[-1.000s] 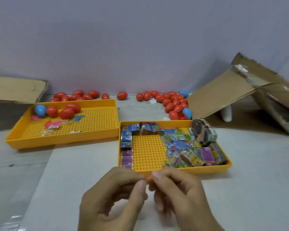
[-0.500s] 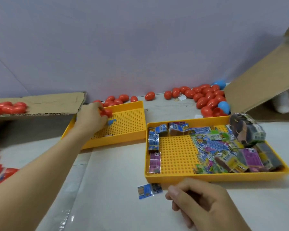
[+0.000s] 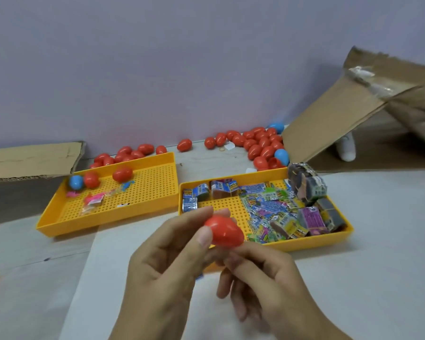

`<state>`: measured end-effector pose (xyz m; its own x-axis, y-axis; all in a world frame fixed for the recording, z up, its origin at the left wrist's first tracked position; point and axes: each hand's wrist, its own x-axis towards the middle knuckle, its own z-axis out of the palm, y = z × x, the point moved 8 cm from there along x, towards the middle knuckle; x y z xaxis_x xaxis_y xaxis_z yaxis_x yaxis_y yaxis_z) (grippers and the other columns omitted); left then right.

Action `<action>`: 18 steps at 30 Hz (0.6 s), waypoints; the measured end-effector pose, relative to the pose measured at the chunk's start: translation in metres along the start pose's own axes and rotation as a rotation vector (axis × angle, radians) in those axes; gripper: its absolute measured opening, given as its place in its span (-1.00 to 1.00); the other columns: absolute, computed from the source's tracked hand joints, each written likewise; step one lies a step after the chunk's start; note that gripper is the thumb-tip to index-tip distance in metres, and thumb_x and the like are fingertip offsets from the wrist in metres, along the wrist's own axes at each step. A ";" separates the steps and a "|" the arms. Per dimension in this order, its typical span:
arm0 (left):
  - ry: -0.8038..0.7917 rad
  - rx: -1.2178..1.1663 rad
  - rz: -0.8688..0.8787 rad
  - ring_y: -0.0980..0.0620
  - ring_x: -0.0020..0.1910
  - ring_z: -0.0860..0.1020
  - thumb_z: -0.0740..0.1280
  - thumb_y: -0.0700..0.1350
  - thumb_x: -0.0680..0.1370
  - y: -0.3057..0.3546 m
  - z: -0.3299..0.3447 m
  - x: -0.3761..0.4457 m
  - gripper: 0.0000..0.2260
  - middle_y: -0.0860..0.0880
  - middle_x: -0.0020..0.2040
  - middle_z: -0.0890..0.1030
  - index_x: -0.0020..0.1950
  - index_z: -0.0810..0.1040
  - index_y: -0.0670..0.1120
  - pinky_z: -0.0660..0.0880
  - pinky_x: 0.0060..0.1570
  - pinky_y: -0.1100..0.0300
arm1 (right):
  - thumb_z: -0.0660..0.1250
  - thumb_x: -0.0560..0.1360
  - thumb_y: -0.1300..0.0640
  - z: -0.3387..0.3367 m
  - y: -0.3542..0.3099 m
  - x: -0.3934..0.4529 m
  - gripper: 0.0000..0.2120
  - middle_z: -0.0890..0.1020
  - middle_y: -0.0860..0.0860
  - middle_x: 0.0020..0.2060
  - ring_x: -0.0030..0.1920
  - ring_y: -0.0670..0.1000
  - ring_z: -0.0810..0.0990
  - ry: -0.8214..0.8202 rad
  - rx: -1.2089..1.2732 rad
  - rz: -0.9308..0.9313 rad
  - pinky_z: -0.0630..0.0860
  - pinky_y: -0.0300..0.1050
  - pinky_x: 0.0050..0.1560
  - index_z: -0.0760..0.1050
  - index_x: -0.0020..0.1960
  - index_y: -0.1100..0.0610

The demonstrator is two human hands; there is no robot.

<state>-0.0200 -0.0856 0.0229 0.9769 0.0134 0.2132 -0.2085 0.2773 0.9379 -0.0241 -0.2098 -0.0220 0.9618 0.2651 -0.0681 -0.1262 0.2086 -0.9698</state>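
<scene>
Head view: your left hand (image 3: 167,261) pinches a red plastic egg-shaped capsule (image 3: 223,231), thumb in front, fingers behind.
Below it: your right hand (image 3: 263,273) is curled just under the capsule, fingertips at its lower end; too blurred to tell if it grips.
Capsule position: in the air, over the near rim of the right yellow perforated plastic tray (image 3: 304,244) of printed paper packets (image 3: 268,207).
Left side: left yellow perforated plastic tray (image 3: 66,225) on the bench (image 3: 378,241), holding two red eggs (image 3: 122,174) and one blue egg (image 3: 76,182).
</scene>
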 end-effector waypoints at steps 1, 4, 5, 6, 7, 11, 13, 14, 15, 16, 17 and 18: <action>0.026 -0.013 0.002 -0.21 0.04 0.69 0.63 0.05 0.19 -0.005 -0.001 -0.006 -0.57 -0.20 0.04 0.71 0.01 0.73 -0.06 0.63 -0.13 0.14 | 0.35 0.41 0.03 -0.001 -0.001 0.000 -0.81 0.65 0.14 -0.38 -0.58 -0.01 0.45 -0.002 0.006 -0.004 0.29 -0.29 -0.56 0.60 -0.16 0.16; 0.099 0.025 0.025 -0.16 0.05 0.69 0.62 0.09 0.17 -0.018 -0.009 -0.020 -0.56 -0.17 0.02 0.72 -0.01 0.74 -0.02 0.63 -0.11 0.16 | 0.29 0.42 0.12 -0.007 -0.001 -0.004 -0.83 0.67 0.18 -0.35 -0.58 0.02 0.50 -0.016 0.031 0.016 0.27 -0.29 -0.60 0.63 -0.16 0.14; 0.110 0.043 0.023 -0.12 0.05 0.70 0.59 0.07 0.19 -0.023 -0.012 -0.023 -0.60 -0.14 0.02 0.73 -0.01 0.74 0.01 0.63 -0.11 0.18 | 0.27 0.43 0.12 -0.008 -0.001 -0.004 -0.81 0.67 0.20 -0.34 -0.57 0.03 0.52 -0.025 0.043 0.025 0.28 -0.29 -0.61 0.66 -0.14 0.14; 0.115 0.058 0.017 -0.08 0.03 0.70 0.54 0.05 0.22 -0.027 -0.014 -0.026 -0.65 -0.11 0.02 0.73 -0.01 0.74 0.04 0.62 -0.14 0.22 | 0.27 0.43 0.12 -0.010 -0.001 -0.005 -0.79 0.67 0.22 -0.32 -0.56 0.05 0.54 -0.034 0.058 0.040 0.30 -0.30 -0.62 0.67 -0.12 0.13; 0.123 0.069 0.006 -0.03 -0.02 0.71 0.50 0.04 0.25 -0.031 -0.017 -0.028 -0.68 -0.09 0.02 0.73 -0.01 0.74 0.06 0.61 -0.18 0.26 | 0.27 0.43 0.11 -0.011 -0.001 -0.005 -0.78 0.68 0.23 -0.31 -0.54 0.07 0.55 -0.047 0.072 0.057 0.32 -0.29 -0.62 0.68 -0.10 0.13; 0.116 0.096 -0.009 0.04 -0.29 0.64 0.54 0.09 0.28 -0.035 -0.022 -0.029 -0.65 -0.10 0.01 0.73 0.02 0.73 0.04 0.58 -0.23 0.25 | 0.37 0.35 -0.07 -0.009 0.000 -0.007 -0.69 0.68 0.25 -0.26 -0.48 0.10 0.60 -0.094 0.063 0.103 0.36 -0.26 -0.61 0.69 -0.09 0.14; 0.127 0.128 -0.014 0.04 -0.34 0.62 0.54 0.11 0.27 -0.035 -0.024 -0.030 -0.65 -0.10 -0.07 0.74 0.01 0.73 0.05 0.60 -0.23 0.19 | 0.38 0.35 -0.17 -0.010 0.001 -0.008 -0.61 0.68 0.22 -0.28 -0.48 0.08 0.61 -0.078 0.003 0.120 0.36 -0.26 -0.61 0.67 -0.09 0.15; 0.136 0.130 -0.023 0.03 -0.35 0.62 0.55 0.11 0.27 -0.036 -0.025 -0.031 -0.66 -0.11 -0.12 0.74 0.00 0.73 0.05 0.62 -0.23 0.13 | 0.39 0.37 -0.18 -0.010 0.002 -0.008 -0.60 0.68 0.21 -0.29 -0.48 0.08 0.61 -0.073 -0.031 0.124 0.36 -0.26 -0.61 0.66 -0.10 0.17; 0.141 0.131 -0.032 0.02 -0.36 0.62 0.54 0.10 0.27 -0.037 -0.025 -0.032 -0.67 -0.12 -0.15 0.73 0.00 0.74 0.05 0.63 -0.23 0.09 | 0.39 0.40 -0.17 -0.010 0.003 -0.009 -0.60 0.68 0.20 -0.31 -0.48 0.07 0.60 -0.070 -0.056 0.128 0.35 -0.26 -0.61 0.64 -0.11 0.20; 0.144 0.135 -0.039 0.00 -0.37 0.62 0.52 0.09 0.28 -0.039 -0.026 -0.033 -0.69 -0.13 -0.18 0.73 -0.01 0.74 0.06 0.64 -0.23 0.07 | 0.38 0.42 -0.15 -0.011 0.003 -0.009 -0.60 0.67 0.19 -0.32 -0.49 0.07 0.60 -0.069 -0.070 0.132 0.35 -0.26 -0.61 0.63 -0.12 0.22; 0.145 0.139 -0.043 -0.01 -0.38 0.63 0.51 0.09 0.29 -0.039 -0.026 -0.033 -0.69 -0.14 -0.20 0.72 -0.01 0.74 0.06 0.65 -0.22 0.05 | 0.37 0.43 -0.13 -0.011 0.004 -0.009 -0.61 0.66 0.19 -0.33 -0.49 0.07 0.59 -0.069 -0.077 0.136 0.34 -0.26 -0.62 0.62 -0.13 0.24; 0.144 0.137 -0.047 -0.03 -0.37 0.63 0.53 0.11 0.28 -0.039 -0.026 -0.033 -0.68 -0.15 -0.22 0.71 0.00 0.74 0.06 0.65 -0.22 0.03 | 0.35 0.43 -0.12 -0.011 0.004 -0.009 -0.62 0.66 0.19 -0.34 -0.50 0.07 0.58 -0.070 -0.081 0.139 0.34 -0.27 -0.62 0.62 -0.15 0.24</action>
<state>-0.0431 -0.0717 -0.0283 0.9803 0.1434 0.1357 -0.1568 0.1480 0.9765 -0.0304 -0.2212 -0.0279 0.9168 0.3518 -0.1889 -0.2338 0.0894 -0.9682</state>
